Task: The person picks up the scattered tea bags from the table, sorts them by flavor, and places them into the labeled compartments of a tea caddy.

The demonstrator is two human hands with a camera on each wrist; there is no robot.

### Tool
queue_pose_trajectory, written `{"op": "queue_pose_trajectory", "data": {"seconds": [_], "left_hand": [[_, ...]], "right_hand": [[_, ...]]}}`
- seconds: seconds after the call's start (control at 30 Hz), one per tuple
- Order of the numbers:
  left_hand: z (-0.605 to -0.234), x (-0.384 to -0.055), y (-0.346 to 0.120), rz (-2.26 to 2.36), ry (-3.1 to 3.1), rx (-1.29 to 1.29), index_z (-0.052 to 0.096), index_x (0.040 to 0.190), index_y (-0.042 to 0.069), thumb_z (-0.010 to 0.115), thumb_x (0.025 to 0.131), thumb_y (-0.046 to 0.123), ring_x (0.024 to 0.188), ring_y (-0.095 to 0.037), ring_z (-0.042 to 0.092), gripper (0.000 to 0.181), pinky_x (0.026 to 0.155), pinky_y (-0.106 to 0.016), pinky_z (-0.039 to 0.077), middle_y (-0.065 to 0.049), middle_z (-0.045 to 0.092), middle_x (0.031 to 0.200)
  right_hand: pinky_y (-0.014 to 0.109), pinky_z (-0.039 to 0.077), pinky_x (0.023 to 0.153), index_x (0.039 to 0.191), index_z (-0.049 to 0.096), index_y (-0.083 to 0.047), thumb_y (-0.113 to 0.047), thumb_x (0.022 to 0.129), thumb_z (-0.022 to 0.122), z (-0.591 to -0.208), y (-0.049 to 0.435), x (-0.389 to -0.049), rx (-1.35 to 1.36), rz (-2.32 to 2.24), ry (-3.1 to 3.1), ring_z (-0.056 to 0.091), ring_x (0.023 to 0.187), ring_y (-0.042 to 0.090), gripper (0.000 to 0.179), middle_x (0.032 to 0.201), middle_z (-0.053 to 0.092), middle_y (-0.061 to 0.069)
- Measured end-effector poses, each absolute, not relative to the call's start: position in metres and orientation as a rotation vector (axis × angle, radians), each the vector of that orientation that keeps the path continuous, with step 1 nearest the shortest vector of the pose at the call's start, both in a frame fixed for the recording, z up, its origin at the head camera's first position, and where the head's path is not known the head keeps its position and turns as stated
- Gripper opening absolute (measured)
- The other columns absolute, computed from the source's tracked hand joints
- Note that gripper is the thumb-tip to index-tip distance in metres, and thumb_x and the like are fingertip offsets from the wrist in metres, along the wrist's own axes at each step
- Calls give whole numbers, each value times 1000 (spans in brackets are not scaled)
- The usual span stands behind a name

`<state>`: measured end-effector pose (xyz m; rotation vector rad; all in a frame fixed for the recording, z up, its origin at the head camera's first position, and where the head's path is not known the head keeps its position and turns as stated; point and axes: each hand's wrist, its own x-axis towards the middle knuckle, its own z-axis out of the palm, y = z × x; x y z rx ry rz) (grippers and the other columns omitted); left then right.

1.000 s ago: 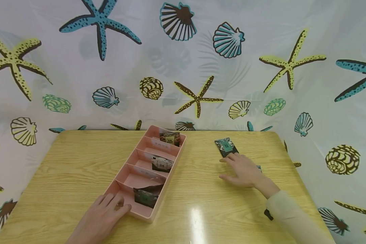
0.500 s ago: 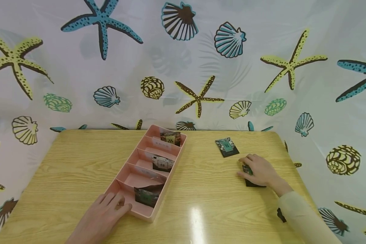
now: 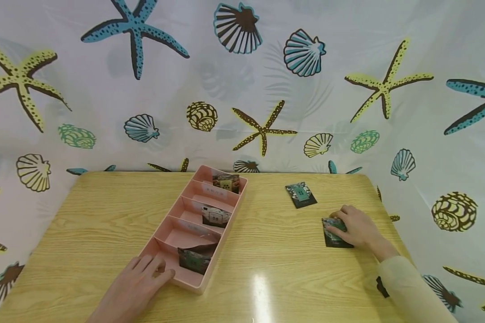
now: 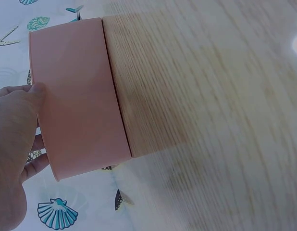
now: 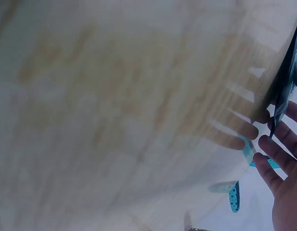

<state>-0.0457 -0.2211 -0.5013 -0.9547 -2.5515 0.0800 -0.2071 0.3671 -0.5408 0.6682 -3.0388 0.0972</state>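
Observation:
My left hand grips the near left corner of a pink divided box. In the left wrist view, the thumb lies at the edge of the box's end wall. My right hand rests over a dark sachet with a green label that lies on the table; thumb and fingertips touch it. The right wrist view shows this sachet edge-on, beside loosely bent fingers. A similar sachet lies flat further back. Inside the box, sachets stand in the near, middle and far compartments.
The wood-grain table carries everything. A curtain printed with shells and starfish encloses the back and sides. A small dark piece shows beside the right sleeve. Paper labels mark some box dividers.
My right hand has moved right and toward me, from the back sachet to the nearer one, uncovering the back one. My left hand and the box have stayed put.

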Motion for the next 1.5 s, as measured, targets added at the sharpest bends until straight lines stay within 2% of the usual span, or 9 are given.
{"op": "queue_pose_trajectory", "data": {"seconds": [0.27, 0.37, 0.53, 0.63, 0.73, 0.9, 1.1, 1.37, 1.5], "left_hand": [[-499, -45, -221, 112, -2606, -952, 63, 103, 27, 63, 86, 19, 88, -17, 53, 19, 77, -40, 52, 3, 55, 97], [-499, -45, -221, 115, -2615, -953, 64, 104, 27, 65, 86, 20, 89, -17, 52, 19, 78, -39, 52, 4, 55, 98], [-499, -46, -221, 86, -2574, -957, 63, 102, 26, 60, 87, 18, 87, -17, 52, 17, 75, -39, 50, 3, 55, 97], [-500, -46, -221, 71, -2562, -959, 63, 101, 25, 51, 91, 17, 87, -17, 52, 17, 74, -39, 50, 3, 55, 96], [-500, -46, -221, 73, -2568, -958, 63, 101, 25, 50, 92, 18, 87, -17, 52, 18, 75, -38, 50, 3, 55, 96], [-500, -47, -221, 82, -2555, -956, 63, 99, 25, 59, 86, 18, 85, -17, 52, 15, 73, -39, 49, 3, 55, 94], [-500, -47, -221, 87, -2557, -953, 62, 99, 25, 59, 85, 19, 86, -16, 52, 16, 74, -39, 50, 4, 54, 94], [-501, -47, -222, 77, -2557, -956, 63, 101, 24, 42, 96, 21, 87, -17, 53, 21, 74, -38, 50, 2, 55, 96], [-501, -47, -221, 81, -2544, -958, 63, 100, 24, 27, 109, 22, 86, -17, 52, 37, 73, -38, 50, 3, 55, 95]], "right_hand": [[52, 57, 88, 114, 74, -15, -42, 98, 72, -536, 367, -206, 658, 175, -3042, 67, 98, 29, 31, 107, 70, 6], [47, 58, 83, 113, 74, -15, -38, 97, 74, -531, 363, -205, 678, 204, -3027, 67, 93, 24, 28, 103, 70, 3], [34, 53, 70, 104, 74, -17, -31, 95, 77, -521, 351, -205, 729, 235, -2983, 59, 78, 10, 17, 90, 67, -4], [29, 49, 66, 100, 73, -19, -28, 95, 77, -514, 343, -203, 751, 254, -2970, 55, 74, 7, 11, 85, 65, -6], [27, 47, 65, 99, 72, -19, -27, 96, 77, -507, 334, -200, 764, 283, -2953, 54, 72, 4, 9, 83, 65, -8], [25, 43, 63, 99, 71, -20, -27, 97, 76, -494, 316, -196, 790, 384, -2925, 50, 69, 3, 9, 79, 63, -10], [23, 38, 61, 97, 69, -20, -25, 97, 75, -479, 291, -191, 854, 495, -2863, 43, 68, 1, 8, 75, 56, -10], [23, 38, 64, 98, 68, -21, -25, 98, 74, -469, 256, -186, 888, 668, -2801, 44, 72, 3, 7, 76, 54, -10], [24, 41, 66, 99, 69, -19, -23, 98, 75, -466, 241, -182, 925, 724, -2741, 49, 75, 4, 7, 78, 56, -9]]}}
